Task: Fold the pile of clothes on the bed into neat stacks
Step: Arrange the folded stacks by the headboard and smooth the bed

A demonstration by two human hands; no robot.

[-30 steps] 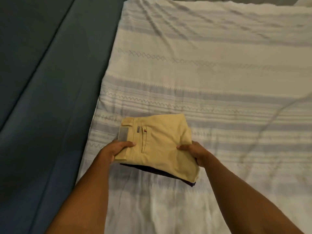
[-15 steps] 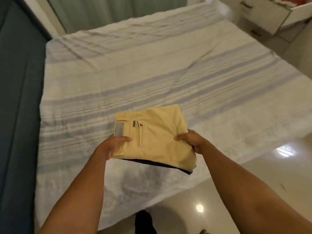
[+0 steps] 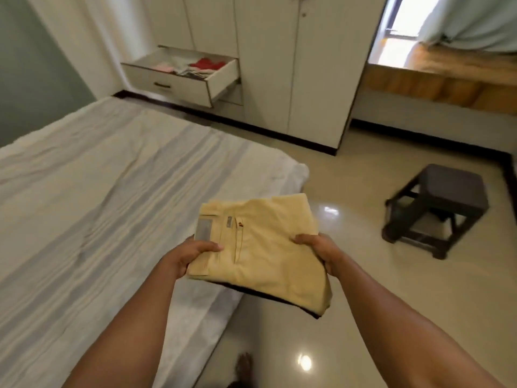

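Head view: both hands hold a folded stack in the air, above the near corner of the bed (image 3: 98, 205) and the floor (image 3: 363, 275) beside it. On top lie yellow trousers (image 3: 260, 247), folded flat, with the waistband label and a pocket facing up. Under them a dark garment (image 3: 279, 297) shows only as a thin edge along the near side. The left hand (image 3: 190, 254) grips the stack's left edge, thumb curled over the top by the label, fingers hidden beneath. The right hand (image 3: 321, 247) grips the right edge the same way, thumb on top, fingers out of sight under the cloth. The bed, under a pale striped sheet (image 3: 167, 152), fills the left side. Beyond it stands a white wardrobe (image 3: 293, 65) with one drawer (image 3: 167, 85) pulled open; red, pink and white cloth (image 3: 207, 64) lies inside. A dark stool (image 3: 453, 189) stands on the glossy floor to the right, well apart from the stack. A bare foot (image 3: 243, 365) shows near the bottom edge, on the floor by the bed
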